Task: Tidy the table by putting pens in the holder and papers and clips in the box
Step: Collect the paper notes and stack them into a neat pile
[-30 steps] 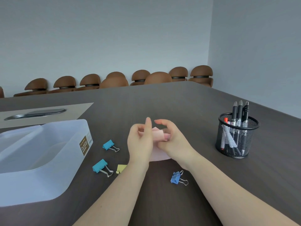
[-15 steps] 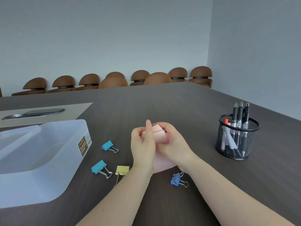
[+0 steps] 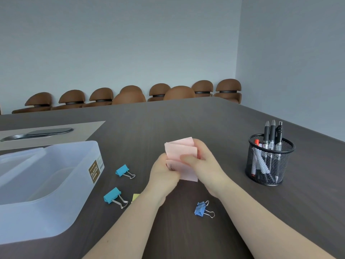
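Pens stand in the black mesh holder [image 3: 270, 161], but both the left hand [image 3: 164, 172] and right hand [image 3: 205, 165] grip folded pink papers [image 3: 182, 154], and coloured metal binder clips [image 3: 122, 170] lie outside the translucent plastic box [image 3: 56, 184]

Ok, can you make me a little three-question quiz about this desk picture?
1. True or false: the pink paper lies flat on the table.
2. How many binder clips show on the table?
3. Which side of the hands is the mesh pen holder on? A) left B) right

Key:
1. False: left hand and right hand hold it folded.
2. Four: two light blue, one darker blue, one yellow partly hidden.
3. B; the plastic box is left.
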Available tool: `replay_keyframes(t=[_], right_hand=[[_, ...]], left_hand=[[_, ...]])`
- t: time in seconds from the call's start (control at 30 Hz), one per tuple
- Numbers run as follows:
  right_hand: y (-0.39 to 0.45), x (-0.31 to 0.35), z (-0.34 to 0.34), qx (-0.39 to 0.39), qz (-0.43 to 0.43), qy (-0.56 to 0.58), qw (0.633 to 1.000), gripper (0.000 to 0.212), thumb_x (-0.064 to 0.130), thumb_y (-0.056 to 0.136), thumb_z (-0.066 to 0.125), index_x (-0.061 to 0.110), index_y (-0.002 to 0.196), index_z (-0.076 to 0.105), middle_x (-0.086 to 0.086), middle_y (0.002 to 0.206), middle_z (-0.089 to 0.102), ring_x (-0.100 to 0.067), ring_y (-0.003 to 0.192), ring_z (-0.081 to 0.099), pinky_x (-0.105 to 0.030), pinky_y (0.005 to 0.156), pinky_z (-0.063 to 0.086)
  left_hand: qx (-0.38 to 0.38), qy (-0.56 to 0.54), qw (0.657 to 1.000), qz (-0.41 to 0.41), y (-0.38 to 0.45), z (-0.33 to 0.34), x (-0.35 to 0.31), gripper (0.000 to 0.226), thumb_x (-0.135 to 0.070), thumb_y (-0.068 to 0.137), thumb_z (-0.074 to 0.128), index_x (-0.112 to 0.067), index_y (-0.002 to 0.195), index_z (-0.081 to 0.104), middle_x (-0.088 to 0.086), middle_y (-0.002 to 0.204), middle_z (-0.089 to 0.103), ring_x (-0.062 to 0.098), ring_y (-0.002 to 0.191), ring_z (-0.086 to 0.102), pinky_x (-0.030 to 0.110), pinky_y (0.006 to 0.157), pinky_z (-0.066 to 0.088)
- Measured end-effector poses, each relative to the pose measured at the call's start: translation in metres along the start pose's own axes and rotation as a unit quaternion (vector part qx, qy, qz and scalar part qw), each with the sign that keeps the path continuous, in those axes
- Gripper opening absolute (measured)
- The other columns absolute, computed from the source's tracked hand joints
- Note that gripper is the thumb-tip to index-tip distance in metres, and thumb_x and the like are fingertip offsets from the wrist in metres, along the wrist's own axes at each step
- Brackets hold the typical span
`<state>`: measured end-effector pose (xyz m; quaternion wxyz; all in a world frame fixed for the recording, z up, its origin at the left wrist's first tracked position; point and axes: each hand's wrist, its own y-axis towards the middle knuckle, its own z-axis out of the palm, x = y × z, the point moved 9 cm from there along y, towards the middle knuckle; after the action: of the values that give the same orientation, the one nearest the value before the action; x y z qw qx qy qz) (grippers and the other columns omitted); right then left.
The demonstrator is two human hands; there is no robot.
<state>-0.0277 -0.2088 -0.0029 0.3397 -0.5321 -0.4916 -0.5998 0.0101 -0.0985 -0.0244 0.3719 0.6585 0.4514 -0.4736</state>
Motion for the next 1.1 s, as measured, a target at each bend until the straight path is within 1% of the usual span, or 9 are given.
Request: replay_keyframes(t=[0.17, 0.33, 0.43, 0.5, 0.57, 0.63, 0.77, 0.93, 1.1], right_hand=[[-0.003, 0.002, 0.002, -0.022, -0.005, 0.016, 1.0, 0.04, 0.027, 0.089, 0.062, 0.034, 0.126, 0.049, 0.005, 0.116, 0.06, -0.003, 0.1, 0.058, -0.012, 0.071, 0.047], [-0.002, 0.006, -0.009, -0.091, -0.01, 0.046, 0.995, 0.037, 0.045, 0.088, 0.06, 0.03, 0.121, 0.053, 0.006, 0.111, 0.064, -0.004, 0.105, 0.059, -0.016, 0.074, 0.043], [-0.001, 0.004, -0.003, -0.1, 0.006, 0.052, 0.994, 0.036, 0.047, 0.087, 0.06, 0.028, 0.117, 0.055, 0.004, 0.106, 0.066, -0.004, 0.101, 0.062, -0.014, 0.062, 0.048], [0.0, -0.001, -0.001, -0.117, 0.014, 0.039, 0.992, 0.034, 0.044, 0.086, 0.063, 0.027, 0.114, 0.055, 0.0, 0.104, 0.066, -0.012, 0.101, 0.065, -0.022, 0.063, 0.058], [0.002, -0.007, -0.009, -0.153, 0.026, 0.023, 0.988, 0.029, 0.037, 0.086, 0.063, 0.025, 0.111, 0.056, 0.0, 0.106, 0.063, -0.017, 0.103, 0.063, -0.038, 0.082, 0.058], [0.002, -0.013, -0.019, -0.184, 0.05, 0.019, 0.982, 0.024, 0.029, 0.089, 0.058, 0.021, 0.111, 0.057, 0.0, 0.11, 0.061, -0.017, 0.102, 0.059, -0.034, 0.087, 0.051], [0.003, -0.018, -0.023, -0.18, 0.067, 0.042, 0.981, 0.018, 0.029, 0.093, 0.052, 0.02, 0.108, 0.055, 0.002, 0.11, 0.059, -0.013, 0.094, 0.055, -0.024, 0.07, 0.042], [0.003, -0.016, -0.015, -0.16, 0.07, 0.067, 0.982, 0.028, 0.049, 0.09, 0.053, 0.023, 0.101, 0.055, 0.004, 0.109, 0.064, -0.014, 0.102, 0.062, -0.03, 0.083, 0.05], [0.003, -0.023, -0.012, -0.178, 0.074, 0.052, 0.98, 0.04, 0.06, 0.077, 0.057, 0.021, 0.082, 0.051, -0.005, 0.097, 0.072, -0.022, 0.091, 0.071, -0.048, 0.086, 0.057]], left_hand=[[-0.02, -0.029, 0.999, 0.009, 0.007, -0.004, 0.001, 0.047, 0.005, 0.077, 0.051, -0.024, 0.113, 0.061, -0.001, 0.102, 0.073, 0.015, 0.099, 0.069, 0.036, 0.09, 0.057], [-0.005, -0.042, 0.998, 0.035, 0.025, 0.0, 0.013, 0.05, -0.012, 0.066, 0.052, -0.021, 0.114, 0.064, 0.0, 0.104, 0.075, 0.016, 0.102, 0.071, 0.045, 0.089, 0.058], [0.001, -0.044, 0.999, 0.03, 0.021, 0.006, 0.005, 0.046, -0.012, 0.066, 0.055, -0.014, 0.111, 0.063, 0.005, 0.1, 0.075, 0.019, 0.098, 0.072, 0.047, 0.084, 0.06], [0.0, -0.048, 0.998, 0.028, 0.014, 0.009, -0.004, 0.039, -0.011, 0.069, 0.056, -0.011, 0.107, 0.065, 0.007, 0.096, 0.076, 0.019, 0.093, 0.074, 0.041, 0.08, 0.062], [-0.006, -0.073, 0.997, 0.02, 0.01, 0.011, -0.006, 0.037, -0.01, 0.076, 0.056, -0.015, 0.112, 0.061, 0.004, 0.099, 0.074, 0.019, 0.096, 0.072, 0.038, 0.081, 0.061], [-0.023, -0.109, 0.994, 0.001, 0.005, 0.009, -0.004, 0.041, -0.004, 0.083, 0.051, -0.024, 0.118, 0.051, -0.003, 0.104, 0.067, 0.011, 0.096, 0.065, 0.032, 0.08, 0.056], [-0.025, -0.165, 0.986, 0.003, 0.002, 0.009, -0.004, 0.048, -0.004, 0.089, 0.048, -0.028, 0.13, 0.043, -0.012, 0.108, 0.054, -0.001, 0.096, 0.05, 0.022, 0.077, 0.042], [-0.029, -0.205, 0.978, 0.0, 0.004, 0.016, -0.006, 0.057, -0.064, 0.078, 0.054, -0.028, 0.123, 0.053, -0.007, 0.12, 0.062, 0.012, 0.115, 0.059, 0.041, 0.104, 0.045], [-0.136, -0.191, 0.972, 0.014, 0.006, 0.011, -0.004, 0.029, -0.052, 0.09, 0.052, -0.025, 0.095, 0.058, 0.001, 0.102, 0.067, 0.016, 0.095, 0.067, 0.044, 0.088, 0.057]])
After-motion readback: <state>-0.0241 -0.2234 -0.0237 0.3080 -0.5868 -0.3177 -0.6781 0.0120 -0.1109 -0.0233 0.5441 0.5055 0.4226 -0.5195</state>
